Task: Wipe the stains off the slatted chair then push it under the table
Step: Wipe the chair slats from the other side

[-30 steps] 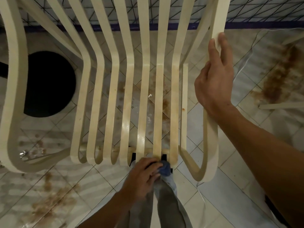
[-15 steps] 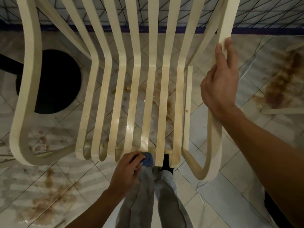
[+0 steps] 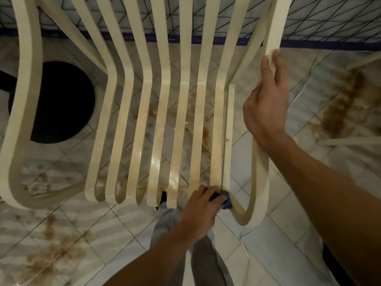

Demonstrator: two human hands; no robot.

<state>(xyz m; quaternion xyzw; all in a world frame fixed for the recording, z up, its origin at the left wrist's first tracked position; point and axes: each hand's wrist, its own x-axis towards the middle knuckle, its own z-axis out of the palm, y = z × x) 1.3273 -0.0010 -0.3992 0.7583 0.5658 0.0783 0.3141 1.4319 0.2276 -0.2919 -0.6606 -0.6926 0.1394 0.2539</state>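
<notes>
The cream slatted chair [image 3: 142, 129] fills the view from above, its seat slats wet and shiny with brownish smears toward the right side. My left hand [image 3: 201, 211] grips a small blue cloth [image 3: 225, 201] and presses it on the front edge of the rightmost seat slats. My right hand [image 3: 267, 106] holds the chair's right armrest [image 3: 272, 34], fingers laid along the strip and thumb behind it.
Under the chair is a pale tiled floor [image 3: 127, 223] with brown stains at the lower left and right. A round black table base [image 3: 59, 102] sits at the left. A dark-lined tiled wall [image 3: 329, 19] runs behind. My grey trouser legs [image 3: 198, 263] stand below the seat's front.
My left hand has slid the blue cloth to the right along the seat's front edge, from the middle slats to the rightmost ones. My right hand stays on the armrest.
</notes>
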